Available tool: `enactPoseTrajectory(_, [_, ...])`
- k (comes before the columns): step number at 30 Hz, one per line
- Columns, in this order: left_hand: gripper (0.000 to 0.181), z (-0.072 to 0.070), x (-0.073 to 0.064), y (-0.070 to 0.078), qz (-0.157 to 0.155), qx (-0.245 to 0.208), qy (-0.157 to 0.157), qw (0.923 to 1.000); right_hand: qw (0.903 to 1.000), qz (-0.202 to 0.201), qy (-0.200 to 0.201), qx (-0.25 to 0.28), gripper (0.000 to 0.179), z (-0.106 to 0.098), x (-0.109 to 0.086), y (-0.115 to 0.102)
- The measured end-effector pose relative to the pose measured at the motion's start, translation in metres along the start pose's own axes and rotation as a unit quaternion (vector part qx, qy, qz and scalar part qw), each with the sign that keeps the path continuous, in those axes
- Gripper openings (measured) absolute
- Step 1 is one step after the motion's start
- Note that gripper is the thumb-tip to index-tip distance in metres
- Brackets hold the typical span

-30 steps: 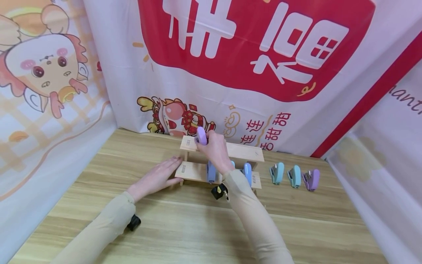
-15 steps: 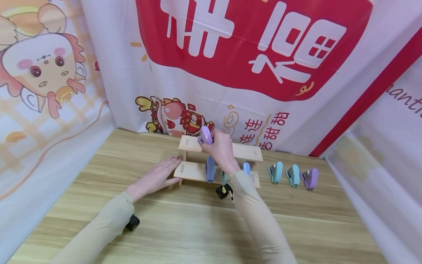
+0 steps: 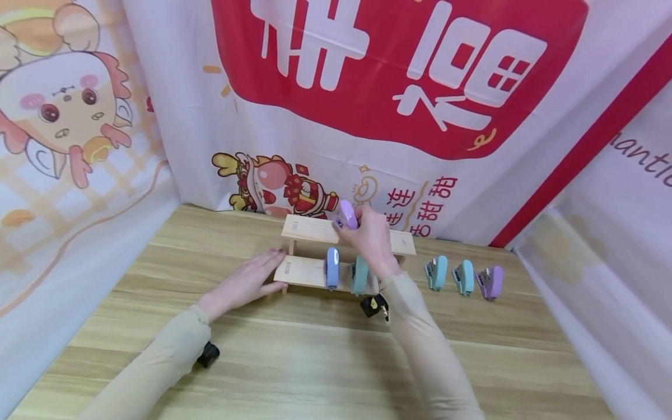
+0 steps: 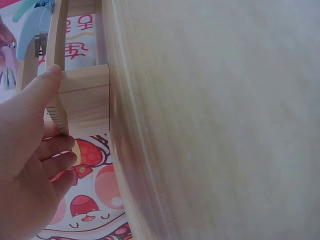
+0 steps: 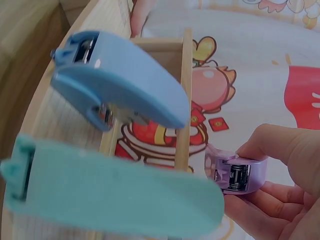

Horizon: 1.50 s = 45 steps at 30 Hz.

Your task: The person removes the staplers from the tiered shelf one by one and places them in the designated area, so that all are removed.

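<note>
My right hand pinches a purple stapler between thumb and fingers, over the upper board of a small two-tier wooden shelf. Whether that stapler touches the board is hard to tell. In the right wrist view its metal end faces the camera. My left hand holds the left end of the lower board, its thumb at one corner and fingers at the other. On the lower board a blue stapler and a teal stapler stand side by side; my right forearm hides the board's right end.
Two teal staplers, one nearer and one farther right, stand on the wooden table right of the shelf. Beside them is another purple stapler. A printed cloth hangs close behind the shelf.
My right hand has moved rightward along the upper board with the purple stapler. Its forearm now uncovers the teal stapler and covers a second blue one at right. My left hand stays on the shelf end.
</note>
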State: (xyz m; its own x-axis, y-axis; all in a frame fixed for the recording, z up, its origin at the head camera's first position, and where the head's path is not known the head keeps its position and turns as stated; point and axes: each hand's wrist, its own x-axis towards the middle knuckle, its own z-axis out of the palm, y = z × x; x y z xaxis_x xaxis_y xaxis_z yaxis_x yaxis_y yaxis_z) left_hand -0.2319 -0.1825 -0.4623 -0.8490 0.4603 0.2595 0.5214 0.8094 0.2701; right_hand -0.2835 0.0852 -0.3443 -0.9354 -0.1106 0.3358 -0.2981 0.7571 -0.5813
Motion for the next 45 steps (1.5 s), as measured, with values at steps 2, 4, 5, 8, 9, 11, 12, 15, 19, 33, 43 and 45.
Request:
enactPoseTrajectory(2, [0.076,0.0,0.0,0.0,-0.001,0.0,-0.002,1.0,1.0,0.002,0.005,0.002,0.034,-0.004,-0.001,0.004])
enactPoseTrajectory(4, [0.076,0.0,0.0,0.001,-0.002,0.0,-0.004,1.0,0.9999,0.005,0.012,0.0,0.034,-0.007,-0.003,0.009])
enactPoseTrajectory(5, [0.076,0.0,0.0,0.001,-0.002,0.0,-0.004,1.0,0.9999,0.005,0.016,-0.004,0.035,-0.009,-0.003,0.011])
enactPoseTrajectory(8, [0.076,0.0,0.0,0.001,-0.003,-0.001,-0.005,1.0,0.9996,0.01,0.026,-0.009,0.036,-0.015,-0.004,0.017])
enactPoseTrajectory(9, [0.076,0.0,0.0,0.001,-0.004,-0.002,-0.006,1.0,0.9995,0.013,0.027,-0.012,0.037,-0.018,-0.004,0.019])
enactPoseTrajectory(11, [0.076,-0.001,0.0,0.002,-0.004,-0.003,-0.006,1.0,0.9993,0.023,0.027,-0.012,0.038,-0.022,-0.004,0.023])
enactPoseTrajectory(12, [0.076,-0.001,0.0,0.002,-0.003,-0.003,-0.006,1.0,0.9991,0.03,0.027,-0.011,0.038,-0.024,-0.005,0.025])
enactPoseTrajectory(15, [0.076,-0.001,0.001,0.002,-0.003,-0.003,-0.007,1.0,0.9983,0.054,0.019,-0.005,0.039,-0.031,-0.007,0.031])
enactPoseTrajectory(19, [0.075,-0.001,0.001,0.001,-0.004,-0.003,-0.008,1.0,0.9978,0.062,0.023,-0.006,0.04,-0.041,-0.011,0.041])
enactPoseTrajectory(33, [0.076,0.0,0.002,-0.001,0.0,0.003,0.0,1.0,0.9942,0.095,0.044,-0.024,0.045,-0.068,-0.021,0.078])
enactPoseTrajectory(43, [0.076,0.001,0.001,0.001,-0.004,0.006,-0.002,1.0,0.9933,0.093,0.06,-0.033,0.042,-0.087,-0.033,0.102])
enactPoseTrajectory(45, [0.076,0.001,0.001,0.001,-0.003,0.006,-0.002,1.0,0.9917,0.093,0.072,-0.05,0.038,-0.09,-0.034,0.109])
